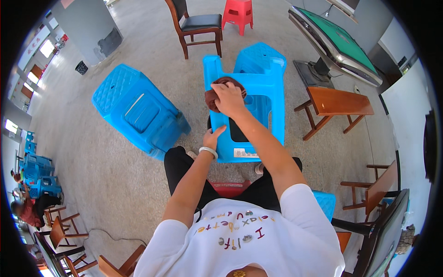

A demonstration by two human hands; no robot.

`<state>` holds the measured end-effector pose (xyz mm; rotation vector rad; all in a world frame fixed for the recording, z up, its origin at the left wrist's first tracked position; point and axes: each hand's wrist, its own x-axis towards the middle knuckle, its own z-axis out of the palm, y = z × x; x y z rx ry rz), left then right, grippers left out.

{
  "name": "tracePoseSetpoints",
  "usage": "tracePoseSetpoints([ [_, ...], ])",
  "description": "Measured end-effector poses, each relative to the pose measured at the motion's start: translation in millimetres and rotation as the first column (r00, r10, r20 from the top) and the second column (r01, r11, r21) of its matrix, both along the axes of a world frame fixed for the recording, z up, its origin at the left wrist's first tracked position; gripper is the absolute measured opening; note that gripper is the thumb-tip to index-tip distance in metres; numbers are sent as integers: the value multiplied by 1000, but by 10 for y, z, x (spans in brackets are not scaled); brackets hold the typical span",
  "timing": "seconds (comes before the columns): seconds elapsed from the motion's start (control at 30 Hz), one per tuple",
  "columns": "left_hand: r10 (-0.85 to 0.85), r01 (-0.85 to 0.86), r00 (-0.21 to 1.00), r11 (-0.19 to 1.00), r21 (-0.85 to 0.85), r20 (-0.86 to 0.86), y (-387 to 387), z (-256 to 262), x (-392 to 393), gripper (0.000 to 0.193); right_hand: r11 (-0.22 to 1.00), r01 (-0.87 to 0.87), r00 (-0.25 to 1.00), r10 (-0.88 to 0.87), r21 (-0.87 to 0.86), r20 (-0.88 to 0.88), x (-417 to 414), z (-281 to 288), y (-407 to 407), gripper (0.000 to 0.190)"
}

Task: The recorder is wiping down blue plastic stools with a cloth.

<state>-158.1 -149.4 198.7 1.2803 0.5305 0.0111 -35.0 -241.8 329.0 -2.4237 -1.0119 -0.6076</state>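
A blue plastic stool [278,114] is tipped between my knees, its legs pointing away from me and a white label [242,152] near its closest end. My right hand [229,98] holds a bunched brown cloth [211,100] against the stool's left side frame. Lower down, my left hand [211,139] grips the same left edge, with the thumb on the face of the frame and the other fingers hidden.
A stack of blue stools [135,107] stands left; another blue stool [261,55] is just beyond. Farther off are a wooden chair [200,24] and red stool [238,15]. On the right are a tilted green-topped table [346,41] and wooden bench [337,100]. A person [31,213] sits far left.
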Motion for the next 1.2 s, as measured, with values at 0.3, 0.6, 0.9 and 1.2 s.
tracePoseSetpoints([
  [0.3, 138, -139, 990, 989, -41, -31, 57, 167, -54, 73, 964, 223, 975, -221, -145, 34, 134, -149, -540, 49],
  [0.6, -113, 113, 994, 992, 47, -8, -44, 154, 1, 88, 949, 313, 949, -311, -43, 56, 151, -151, -938, 49],
  [0.9, -117, 116, 993, 993, -31, -4, 98, 90, 37, 91, 995, -96, 995, 96, -25, -5, 164, -33, 2, 29],
  [1.2, 59, -44, 995, 983, 176, -79, -102, 205, -5, 78, 965, 72, 994, -90, -251, -62, 106, -130, -94, 28],
])
